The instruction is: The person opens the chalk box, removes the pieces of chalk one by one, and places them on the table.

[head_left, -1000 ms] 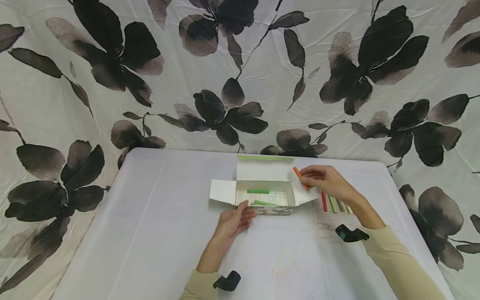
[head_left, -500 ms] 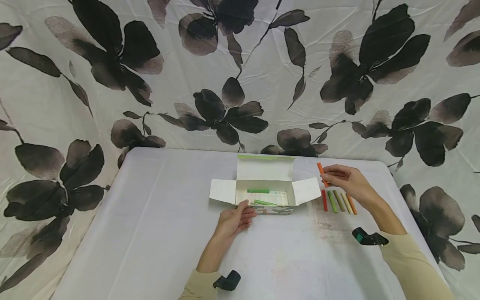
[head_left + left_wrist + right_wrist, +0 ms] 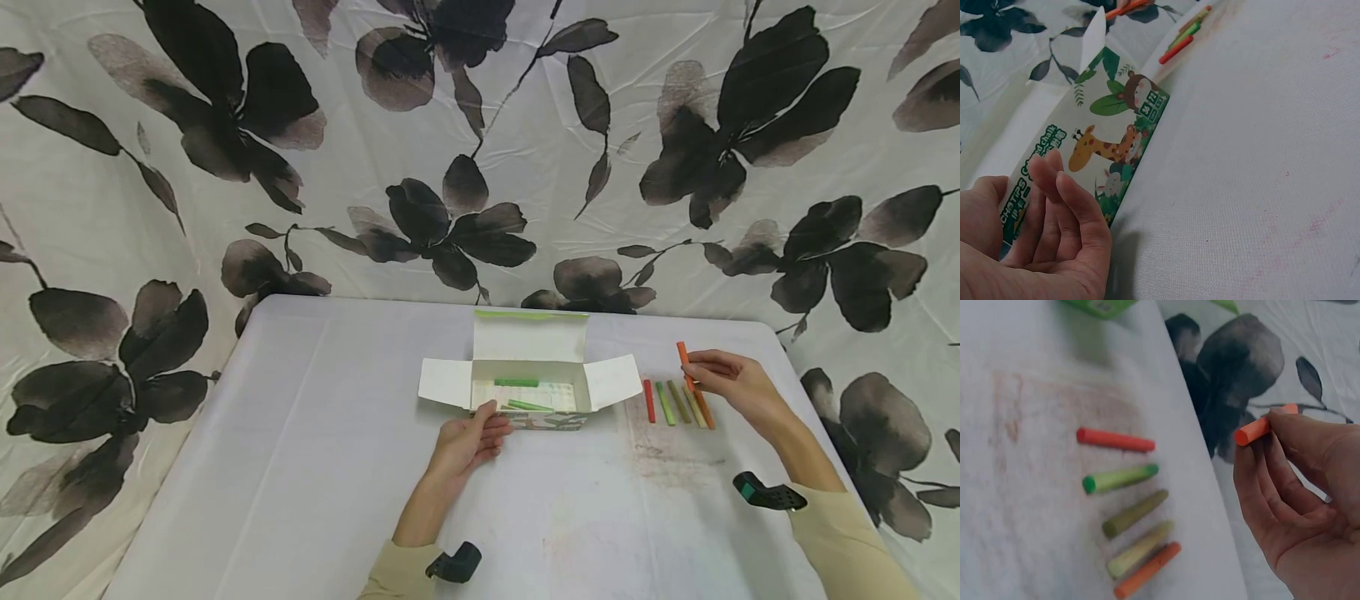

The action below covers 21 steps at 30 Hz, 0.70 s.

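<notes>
My right hand [image 3: 738,385] pinches an orange chalk stick [image 3: 1254,432] between thumb and fingers, above a row of chalk on the table. That row holds a red chalk [image 3: 1116,439], a green chalk [image 3: 1121,478], an olive chalk [image 3: 1135,514], a pale yellow chalk [image 3: 1141,549] and another orange chalk [image 3: 1147,570]. My left hand [image 3: 467,442] holds the front wall of an open white chalk box [image 3: 1100,134], thumb at the rim and fingers outside. Inside the box lie green chalk sticks [image 3: 516,383]; its lower inside is partly hidden.
The box lid [image 3: 530,337] stands raised at the back, and its side flaps [image 3: 612,382] spread outwards. A white cloth with chalk smudges covers the table [image 3: 315,467]. Behind it hangs a floral curtain [image 3: 570,158].
My right hand has carried the orange chalk rightwards from beside the box's right flap, then down over the right end of the row. My left hand stays on the box.
</notes>
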{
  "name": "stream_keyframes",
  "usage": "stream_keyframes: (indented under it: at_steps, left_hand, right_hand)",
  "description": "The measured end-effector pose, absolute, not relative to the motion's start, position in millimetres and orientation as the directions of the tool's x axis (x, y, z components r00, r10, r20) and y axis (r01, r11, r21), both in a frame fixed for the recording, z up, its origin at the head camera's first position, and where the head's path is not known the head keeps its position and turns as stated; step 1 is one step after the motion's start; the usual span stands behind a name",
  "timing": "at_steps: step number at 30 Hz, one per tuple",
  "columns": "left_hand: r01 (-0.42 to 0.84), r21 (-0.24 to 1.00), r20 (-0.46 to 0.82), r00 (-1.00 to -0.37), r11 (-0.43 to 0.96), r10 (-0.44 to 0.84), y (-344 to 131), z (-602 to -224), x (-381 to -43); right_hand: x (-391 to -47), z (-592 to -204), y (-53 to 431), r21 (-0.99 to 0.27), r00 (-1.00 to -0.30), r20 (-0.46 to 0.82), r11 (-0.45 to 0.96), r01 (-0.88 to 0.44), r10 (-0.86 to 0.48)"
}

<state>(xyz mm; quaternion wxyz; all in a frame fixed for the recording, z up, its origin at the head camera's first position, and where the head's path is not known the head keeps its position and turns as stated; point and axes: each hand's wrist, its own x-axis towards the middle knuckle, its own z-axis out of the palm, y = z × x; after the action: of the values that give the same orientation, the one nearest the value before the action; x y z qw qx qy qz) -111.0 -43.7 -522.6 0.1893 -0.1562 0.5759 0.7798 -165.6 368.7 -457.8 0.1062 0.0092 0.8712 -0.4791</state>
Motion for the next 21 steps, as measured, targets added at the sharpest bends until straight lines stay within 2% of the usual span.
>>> stream_keyframes:
  at_steps: [13, 21]
  left_hand:
    - [-0.478, 0.838, -0.467, -0.878, -0.262, 0.109, -45.0, -526.1, -112.0]
    - [-0.48, 0.836, -0.467, -0.877, -0.265, 0.114, -44.6, -525.9, -111.6]
  right_hand:
    - [-153.4, -488.1, 403.3, -0.817, -0.971, -0.238, 0.543, 0.194, -0.01]
    - [-147.0, -508.5, 415.9, -0.73, -0.97, -0.239, 0.648, 0.216, 0.053]
